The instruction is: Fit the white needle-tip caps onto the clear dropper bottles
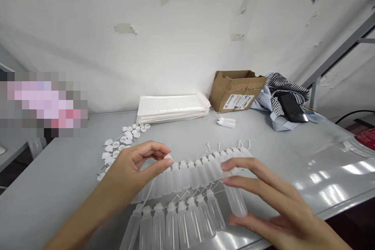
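Two curved rows of small translucent plastic dropper bottles [187, 187] lie side by side on the grey table [58, 179], just in front of me. My left hand [137, 168] hovers over the left end of the far row, with thumb and forefinger pinched on a small white cap. My right hand [272, 199] reaches over the right end of the rows. Its thumb and fingers hold one translucent bottle [236, 199] lengthwise, neck toward the far row.
A scatter of small white caps [123, 142] lies left of the bottles. Behind are a stack of white padded envelopes [172, 108], a single loose bottle [225, 122], an open cardboard box [237, 90], and striped clothing with a black phone [291, 107]. A metal frame post stands at right.
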Tool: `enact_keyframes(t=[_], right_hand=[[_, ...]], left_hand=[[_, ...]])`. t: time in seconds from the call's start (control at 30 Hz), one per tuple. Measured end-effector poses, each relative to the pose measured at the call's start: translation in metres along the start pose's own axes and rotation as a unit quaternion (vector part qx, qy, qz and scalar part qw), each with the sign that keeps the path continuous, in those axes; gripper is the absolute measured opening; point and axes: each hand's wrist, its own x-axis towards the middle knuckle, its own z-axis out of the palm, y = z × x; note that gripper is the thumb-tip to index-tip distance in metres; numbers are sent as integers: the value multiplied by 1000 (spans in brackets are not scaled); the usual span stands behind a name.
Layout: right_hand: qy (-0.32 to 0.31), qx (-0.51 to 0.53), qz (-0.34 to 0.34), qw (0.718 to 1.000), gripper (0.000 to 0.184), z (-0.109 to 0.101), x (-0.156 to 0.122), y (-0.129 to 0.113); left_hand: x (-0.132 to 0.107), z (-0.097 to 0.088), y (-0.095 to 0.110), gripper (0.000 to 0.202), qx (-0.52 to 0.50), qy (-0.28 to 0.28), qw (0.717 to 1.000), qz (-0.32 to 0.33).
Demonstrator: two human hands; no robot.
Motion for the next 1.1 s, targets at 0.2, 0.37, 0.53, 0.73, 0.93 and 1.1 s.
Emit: enact_keyframes(t=[0.2, 0.37, 0.53, 0.73, 0.93, 1.1], right_hand=[[-7, 274, -34, 961, 48, 9, 73, 8], [-31, 645, 104, 756, 38, 39, 80, 26], [-40, 761, 117, 637, 31, 51, 71, 24], [-38, 778, 121, 616, 30, 49, 74, 26], [-41, 761, 128, 635, 24, 50, 73, 25], [-46, 716, 138, 682, 22, 51, 74, 27]], left_hand=[[-5, -4, 2, 21, -104, -9, 994, 11], [-8, 0, 7, 14, -120, -7, 992, 29], [-6, 14, 7, 16, -150, -22, 988, 3], [-6, 22, 9, 18, -236, -12, 971, -44], [-6, 24, 8, 22, -260, -3, 963, -68], [-6, 25, 7, 19, -275, -21, 960, -55]])
